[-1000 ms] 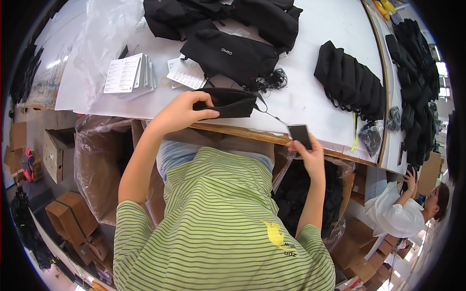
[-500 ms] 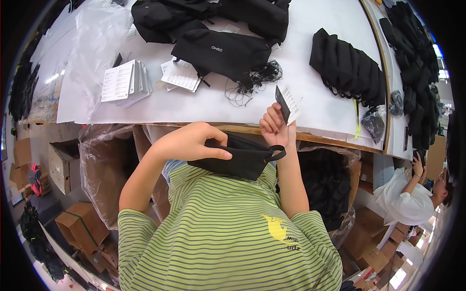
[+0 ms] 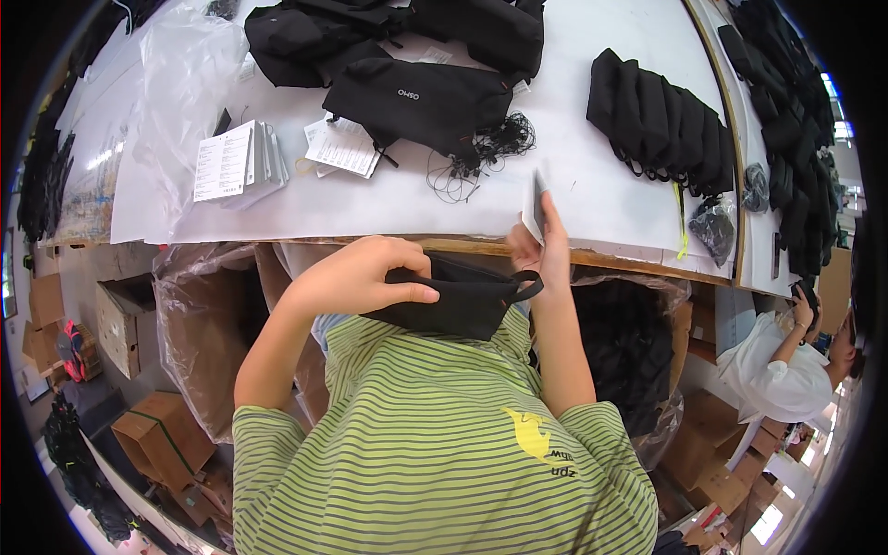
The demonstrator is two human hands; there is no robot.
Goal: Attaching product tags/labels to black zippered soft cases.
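Note:
Against my body, below the table's front edge, I hold a small black pouch (image 3: 453, 310) with a loop at its right end. My left hand (image 3: 379, 276) grips its left side, thumb in front and fingers at the top opening. To the right, my right hand (image 3: 541, 248) is raised at the table edge, pinching a hang tag (image 3: 534, 208) that stands nearly edge-on. On the table beyond lie a larger black bag (image 3: 416, 102), a tangle of thin black strings (image 3: 499, 143), a fanned stack of white tags (image 3: 342, 146) and another upright stack of tags (image 3: 239, 159).
A row of black pouches (image 3: 657, 120) lies on the right of the white table (image 3: 573, 213). Clear plastic (image 3: 176, 102) covers the left part. Plastic-lined boxes (image 3: 199, 324) stand beneath the edge. Another person in a white top (image 3: 772, 370) works at far right.
My right hand has turned the tag from showing its printed face to nearly edge-on, its fingers now pointing up. My left hand keeps its hold on the pouch.

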